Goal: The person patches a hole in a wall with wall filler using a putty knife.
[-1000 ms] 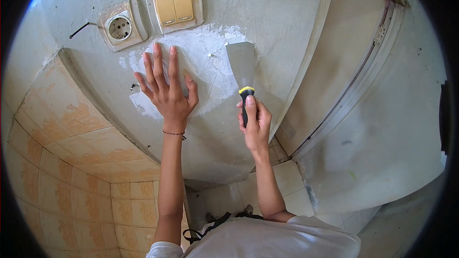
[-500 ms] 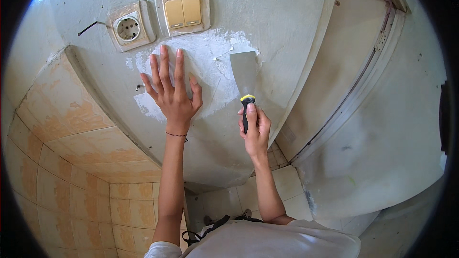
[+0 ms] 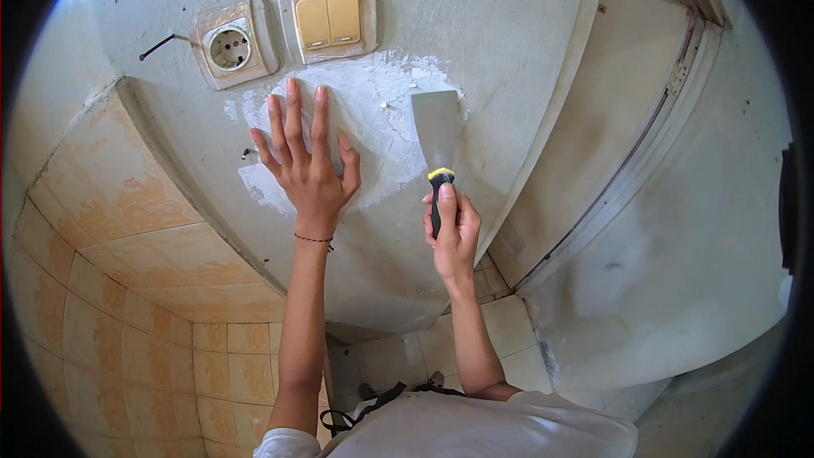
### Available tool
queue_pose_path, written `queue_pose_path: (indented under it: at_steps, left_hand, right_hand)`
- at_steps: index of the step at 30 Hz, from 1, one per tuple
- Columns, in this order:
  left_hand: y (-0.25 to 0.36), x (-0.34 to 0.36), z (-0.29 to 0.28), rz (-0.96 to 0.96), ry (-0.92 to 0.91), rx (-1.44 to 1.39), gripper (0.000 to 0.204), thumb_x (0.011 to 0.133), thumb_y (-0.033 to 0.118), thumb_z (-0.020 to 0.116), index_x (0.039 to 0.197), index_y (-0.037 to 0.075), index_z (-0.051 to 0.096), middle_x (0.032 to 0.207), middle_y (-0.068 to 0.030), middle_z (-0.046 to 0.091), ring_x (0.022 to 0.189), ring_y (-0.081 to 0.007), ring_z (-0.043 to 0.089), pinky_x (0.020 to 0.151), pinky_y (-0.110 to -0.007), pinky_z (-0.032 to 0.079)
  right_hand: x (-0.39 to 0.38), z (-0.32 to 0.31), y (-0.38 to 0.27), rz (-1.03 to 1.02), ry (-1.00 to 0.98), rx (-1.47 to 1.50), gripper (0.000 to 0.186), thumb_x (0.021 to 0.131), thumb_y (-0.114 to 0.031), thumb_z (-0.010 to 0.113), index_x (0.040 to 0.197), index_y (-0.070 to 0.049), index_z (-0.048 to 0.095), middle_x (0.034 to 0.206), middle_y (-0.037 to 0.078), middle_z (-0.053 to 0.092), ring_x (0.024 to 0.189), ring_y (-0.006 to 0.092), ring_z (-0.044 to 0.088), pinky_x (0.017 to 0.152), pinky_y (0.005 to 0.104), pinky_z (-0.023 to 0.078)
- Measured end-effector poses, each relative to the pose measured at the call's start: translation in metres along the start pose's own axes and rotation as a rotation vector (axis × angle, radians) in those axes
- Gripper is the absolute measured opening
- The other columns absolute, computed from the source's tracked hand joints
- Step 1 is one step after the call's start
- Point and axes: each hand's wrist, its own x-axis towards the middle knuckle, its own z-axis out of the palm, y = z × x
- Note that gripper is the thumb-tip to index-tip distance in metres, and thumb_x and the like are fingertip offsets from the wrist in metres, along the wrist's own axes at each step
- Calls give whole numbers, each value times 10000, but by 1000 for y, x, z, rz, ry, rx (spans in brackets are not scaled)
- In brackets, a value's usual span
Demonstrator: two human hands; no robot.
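Note:
My left hand point(image 3: 309, 161) lies on the wall with its fingers spread, over a rough patch of white filler point(image 3: 386, 131). In my right hand point(image 3: 454, 225) is a putty knife point(image 3: 436, 131), held by its black and yellow handle. Its wide metal blade points up the wall, at the right side of the white patch. Small white crumbs stick to the patch near the blade's left corner. Whether the blade's edge presses on the wall I cannot tell.
Above the patch are a round wall socket point(image 3: 229, 48) and a double light switch point(image 3: 328, 19). A long nail point(image 3: 161, 45) juts out left of the socket, and a screw point(image 3: 247, 153) sticks out beside my left hand. Orange-patterned tiles point(image 3: 140, 267) cover the lower left; a door point(image 3: 593, 119) stands right.
Both hands and the putty knife keep their places on the wall. The whole view has shifted very slightly.

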Motion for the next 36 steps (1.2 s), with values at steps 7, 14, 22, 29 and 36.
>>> queue_pose_path:
  at_steps: [7, 14, 22, 29, 36]
  left_hand:
    - [-1, 0, -2, 4, -6, 19, 702, 855, 202, 545, 1553, 135, 506, 1644, -154, 413, 1561, -346, 302, 1290, -515, 59]
    - [0, 0, -2, -4, -3, -2, 701, 851, 199, 544, 1548, 133, 513, 1642, -153, 417, 1563, -343, 298, 1290, -514, 60]
    - [1, 0, -1, -2, -8, 10, 702, 847, 208, 543, 1544, 132, 517, 1641, -151, 419, 1563, -344, 299, 1290, -509, 61]
    - [-1, 0, -1, 2, 3, 17, 707, 845, 204, 542, 1548, 137, 512, 1643, -147, 417, 1561, -343, 304, 1290, -511, 63]
    - [0, -1, 1, -15, 4, -5, 686, 859, 229, 552, 1542, 160, 525, 1642, -130, 425, 1556, -329, 314, 1292, -519, 55]
  right_hand:
    - [-3, 2, -3, 9, 4, 6, 403, 1120, -363, 495, 922, -37, 625, 604, -33, 483, 511, 30, 399, 457, 226, 301]
    - [2, 5, -4, -26, -6, 34, 404, 1119, -369, 496, 923, -40, 624, 604, -34, 483, 510, 29, 396, 458, 224, 299]
    - [-2, 6, -1, 5, -6, 32, 408, 1119, -375, 498, 919, -41, 620, 612, -34, 490, 516, 29, 409, 456, 225, 298]
    - [-6, 4, 3, 20, 3, 27, 410, 1119, -378, 496, 922, -40, 618, 612, -37, 484, 518, 29, 409, 460, 225, 302]
    - [5, 6, -2, -23, -6, 52, 412, 1119, -380, 494, 919, -42, 619, 616, -31, 484, 519, 31, 402, 459, 225, 302]
